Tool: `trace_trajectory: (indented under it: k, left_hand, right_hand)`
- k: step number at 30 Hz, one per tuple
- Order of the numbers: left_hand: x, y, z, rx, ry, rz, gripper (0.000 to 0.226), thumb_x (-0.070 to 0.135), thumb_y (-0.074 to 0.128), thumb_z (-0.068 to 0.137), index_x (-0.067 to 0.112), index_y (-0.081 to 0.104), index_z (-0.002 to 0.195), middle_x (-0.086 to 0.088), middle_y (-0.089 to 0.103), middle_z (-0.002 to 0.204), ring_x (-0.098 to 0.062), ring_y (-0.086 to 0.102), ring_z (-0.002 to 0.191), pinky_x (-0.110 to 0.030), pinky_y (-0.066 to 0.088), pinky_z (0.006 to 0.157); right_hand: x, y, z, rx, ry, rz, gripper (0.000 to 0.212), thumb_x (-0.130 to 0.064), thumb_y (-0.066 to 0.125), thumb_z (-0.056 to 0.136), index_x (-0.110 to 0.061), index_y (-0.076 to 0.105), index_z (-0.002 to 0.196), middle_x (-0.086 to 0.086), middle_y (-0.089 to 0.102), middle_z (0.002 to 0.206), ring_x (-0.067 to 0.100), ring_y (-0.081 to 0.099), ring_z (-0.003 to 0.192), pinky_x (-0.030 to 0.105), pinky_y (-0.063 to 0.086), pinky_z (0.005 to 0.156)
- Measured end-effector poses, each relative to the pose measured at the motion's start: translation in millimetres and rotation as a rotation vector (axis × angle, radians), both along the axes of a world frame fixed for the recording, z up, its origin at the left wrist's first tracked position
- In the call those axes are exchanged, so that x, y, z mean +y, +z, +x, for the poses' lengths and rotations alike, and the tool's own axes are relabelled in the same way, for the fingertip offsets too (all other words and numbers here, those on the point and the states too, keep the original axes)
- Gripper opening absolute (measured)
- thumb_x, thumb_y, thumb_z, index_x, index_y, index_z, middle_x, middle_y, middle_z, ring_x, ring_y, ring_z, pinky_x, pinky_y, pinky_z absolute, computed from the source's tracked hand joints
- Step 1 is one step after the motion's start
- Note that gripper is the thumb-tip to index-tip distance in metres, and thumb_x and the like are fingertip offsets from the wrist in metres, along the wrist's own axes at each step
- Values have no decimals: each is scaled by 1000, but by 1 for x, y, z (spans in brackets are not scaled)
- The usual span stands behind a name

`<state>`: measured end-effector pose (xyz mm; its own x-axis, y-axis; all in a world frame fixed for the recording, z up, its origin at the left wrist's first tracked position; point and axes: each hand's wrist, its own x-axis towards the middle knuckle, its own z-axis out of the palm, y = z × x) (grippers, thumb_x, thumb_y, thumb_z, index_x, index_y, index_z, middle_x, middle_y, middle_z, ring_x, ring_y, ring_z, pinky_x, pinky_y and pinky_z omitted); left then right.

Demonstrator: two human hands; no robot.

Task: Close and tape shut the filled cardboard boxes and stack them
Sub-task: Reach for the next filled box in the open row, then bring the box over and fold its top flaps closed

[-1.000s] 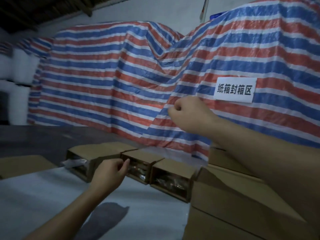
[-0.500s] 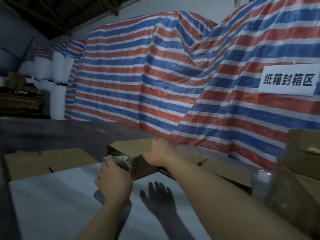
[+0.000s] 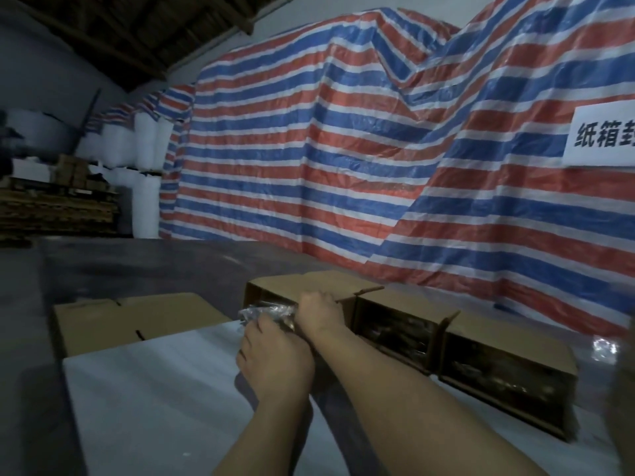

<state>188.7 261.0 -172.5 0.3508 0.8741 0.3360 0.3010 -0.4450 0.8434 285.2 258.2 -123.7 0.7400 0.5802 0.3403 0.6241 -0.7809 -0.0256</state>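
Right hand [image 3: 318, 312] curled on top front edge of leftmost box [image 3: 302, 286], left hand [image 3: 275, 359] just below pinching crinkled plastic [image 3: 261, 309] at its open mouth; row of boxes running rightward along tabletop [image 3: 154, 407].

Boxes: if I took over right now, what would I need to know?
Left hand: at the leftmost open box, touching the crinkly plastic bag sticking out.
Right hand: grips that box's front edge.
Two more open boxes sit in a row to its right; a flat carton lies to the left.
Done: no box visibly closed.
Left: tuck the bag in, close, tape, stack all three.
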Motion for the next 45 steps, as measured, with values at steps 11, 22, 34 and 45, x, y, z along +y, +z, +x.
trace_trajectory:
  k: [11,22,34,45]
  left_hand:
    - [-21,45,-41,-507,-84,-58,40,27,34,103,13,51,136,-8,53,140,-28,48,128,-53,36,109]
    - [-16,117,-130,-570,-415,-264,41,36,51,99,19,47,136,-10,53,130,-30,51,119,-53,41,104]
    - [-112,138,-237,-125,-1115,-305,38,37,61,86,19,58,120,-12,59,123,-28,58,111,-40,49,84]
    - [-293,150,-269,-159,-1503,-411,32,40,60,87,23,66,113,-4,75,100,-26,67,102,-40,52,84]
  right_hand:
    - [-100,87,-40,563,-7,637,11,-20,50,97,-12,58,96,8,61,94,24,62,87,37,55,76]
    - [-203,124,-139,900,-46,743,12,-25,57,100,-14,59,100,7,69,83,23,68,73,37,51,53]
    - [-347,121,-284,690,-112,786,12,-29,58,101,-18,56,97,8,67,93,26,66,85,41,55,72]
    - [-572,147,-353,633,-337,926,25,-27,74,86,-8,66,98,9,72,64,21,69,49,28,53,45]
